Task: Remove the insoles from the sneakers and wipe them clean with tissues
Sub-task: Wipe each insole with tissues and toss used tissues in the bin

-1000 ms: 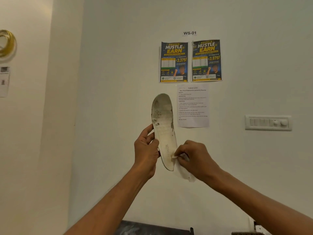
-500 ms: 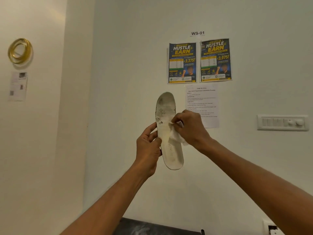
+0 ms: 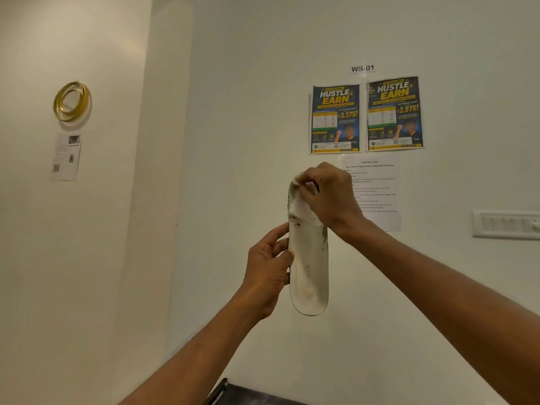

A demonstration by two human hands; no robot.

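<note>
A white, dirt-marked insole (image 3: 309,270) stands upright in the air in front of the wall, toe end up. My left hand (image 3: 267,273) grips its left edge at mid-length. My right hand (image 3: 328,197) presses a white tissue (image 3: 301,201) against the toe end, covering the insole's top. Dark smudges show just below the tissue. No sneakers are in view.
The wall behind carries two blue posters (image 3: 366,116), a printed task sheet (image 3: 377,194) and a switch panel (image 3: 505,223) at the right. A gold ring (image 3: 71,101) hangs on the left wall. A dark surface edge (image 3: 233,394) shows at the bottom.
My right hand has carried the tissue up the insole, from the heel end through the middle to the toe end. The left hand keeps its grip; the view has shifted left.
</note>
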